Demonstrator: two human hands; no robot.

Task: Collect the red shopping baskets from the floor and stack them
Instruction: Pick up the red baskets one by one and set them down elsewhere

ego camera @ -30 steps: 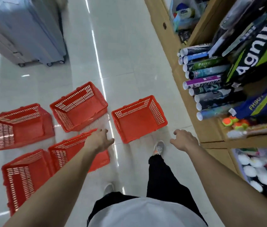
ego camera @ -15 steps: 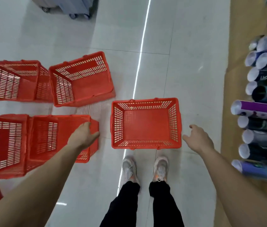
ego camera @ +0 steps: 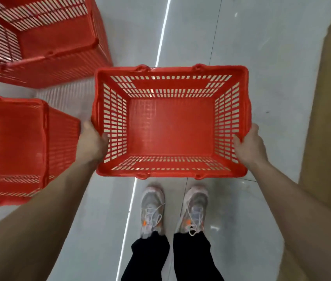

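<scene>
A red plastic shopping basket with slatted walls and a solid base sits in the middle of the view, open side up and empty, directly in front of the person's feet. From straight above it cannot be told whether it rests on the floor or is lifted. Just left of it is a second red slatted basket, blurred and cut off by the left edge, its near corner just beside the left hand; whether they touch cannot be told. A third red slatted basket fills the upper left corner, also blurred and cropped, close to the centre basket's far left corner. The pale grey glossy tiled floor carries a thin bright streak of reflected light that runs under the centre basket and between the feet. Along the right edge stands a tan panel, only partly in view, its nature unclear. Below the basket are two grey sneakers with orange accents and black trouser legs. Both bare forearms reach forward from the bottom corners. The left hand grips the basket's left short wall and the right hand grips the right short wall, each thumb hooked over the rim inside, the other fingers hidden outside the wall.
</scene>
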